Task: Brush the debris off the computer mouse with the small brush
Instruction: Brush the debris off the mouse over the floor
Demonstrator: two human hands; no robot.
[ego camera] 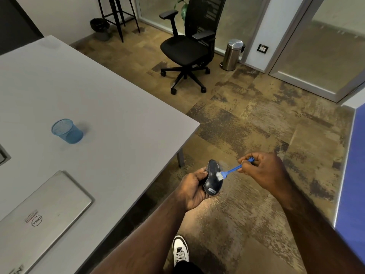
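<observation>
A dark computer mouse [212, 183] with pale dust on its top is gripped from the left side in my left hand [192, 189], held over the carpet beside the table's corner. My right hand [262, 171] pinches the thin blue handle of a small brush [231, 171]. The brush's white bristles rest on the right side of the mouse's back.
A grey table [118, 115] fills the left, with a shut silver laptop [41, 212] and a blue mesh cup [67, 131] on it. A black office chair [187, 48] and a steel pedal bin [233, 54] stand further off. A blue panel [353, 175] is at the right.
</observation>
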